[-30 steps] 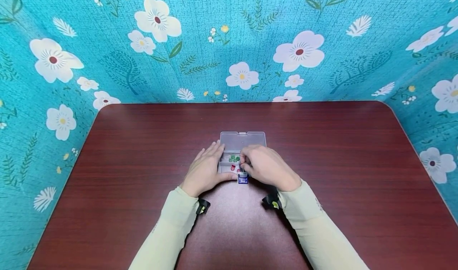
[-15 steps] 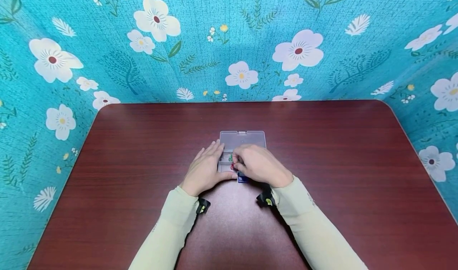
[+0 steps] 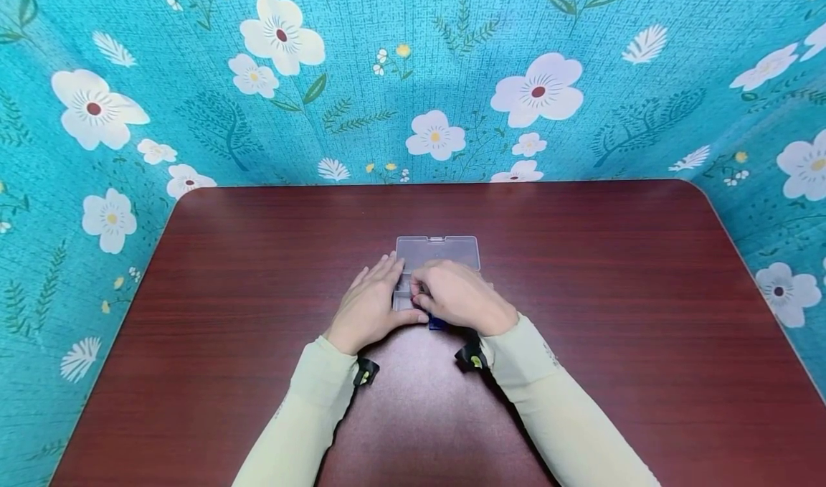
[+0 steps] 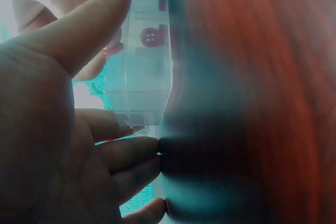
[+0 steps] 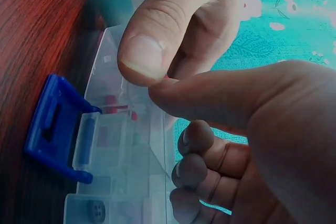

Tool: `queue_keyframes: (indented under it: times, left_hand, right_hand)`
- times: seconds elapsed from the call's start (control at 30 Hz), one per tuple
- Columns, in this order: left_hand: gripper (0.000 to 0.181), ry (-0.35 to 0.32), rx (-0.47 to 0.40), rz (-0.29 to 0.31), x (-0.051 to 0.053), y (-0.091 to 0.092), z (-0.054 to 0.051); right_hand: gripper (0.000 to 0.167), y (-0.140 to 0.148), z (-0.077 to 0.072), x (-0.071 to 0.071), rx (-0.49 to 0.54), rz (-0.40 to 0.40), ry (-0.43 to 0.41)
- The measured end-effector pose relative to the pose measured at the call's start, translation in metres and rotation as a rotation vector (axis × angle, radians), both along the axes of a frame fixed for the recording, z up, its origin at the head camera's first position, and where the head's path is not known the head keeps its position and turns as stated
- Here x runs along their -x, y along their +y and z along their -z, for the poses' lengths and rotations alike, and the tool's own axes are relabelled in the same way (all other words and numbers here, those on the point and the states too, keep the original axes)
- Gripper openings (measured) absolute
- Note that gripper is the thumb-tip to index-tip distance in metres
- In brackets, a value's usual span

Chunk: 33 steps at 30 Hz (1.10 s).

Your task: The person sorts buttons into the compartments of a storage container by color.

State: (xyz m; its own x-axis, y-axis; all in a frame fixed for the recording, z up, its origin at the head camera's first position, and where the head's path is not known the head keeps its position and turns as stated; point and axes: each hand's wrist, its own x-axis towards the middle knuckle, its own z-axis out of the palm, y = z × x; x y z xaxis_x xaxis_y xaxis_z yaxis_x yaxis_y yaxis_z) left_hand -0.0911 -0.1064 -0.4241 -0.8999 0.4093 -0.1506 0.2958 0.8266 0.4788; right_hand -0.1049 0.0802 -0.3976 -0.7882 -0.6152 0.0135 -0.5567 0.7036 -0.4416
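Observation:
A clear plastic compartment box (image 3: 401, 303) lies on the table, its transparent lid (image 3: 439, 252) folded back. My left hand (image 3: 368, 313) rests against the box's left side with fingers straight and its thumb along the front edge. Over the compartments, my right hand (image 3: 462, 297) pinches a small red button (image 4: 114, 49) between thumb and forefinger, mostly covered by the fingertips. Another red button (image 4: 151, 37) shows through the front wall in the left wrist view. A blue latch (image 5: 50, 129) hangs open at the front. My right hand hides most compartments from the head view.
In the right wrist view, a dark button (image 5: 96, 212) sits in another compartment. The reddish-brown table (image 3: 613, 272) stretches out on both sides. Behind it hangs a turquoise flowered cloth (image 3: 361, 143).
My right hand has moved left across the box, covering the green and red buttons seen a second ago. My left hand has stayed in place.

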Motion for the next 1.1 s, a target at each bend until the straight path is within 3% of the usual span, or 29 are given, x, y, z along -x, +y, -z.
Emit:
queue_keyframes:
  times: [0.6, 1.1]
  left_hand:
    - [0.103, 0.016, 0.017, 0.009, 0.0001, 0.0000, -0.0016]
    - [0.104, -0.001, 0.003, -0.002, -0.0009, 0.0009, -0.0014]
  right_hand:
    - [0.017, -0.0078, 0.0013, 0.0007, -0.017, -0.049, 0.022]
    - [0.016, -0.0035, 0.0001, -0.0005, 0.022, -0.031, 0.041]
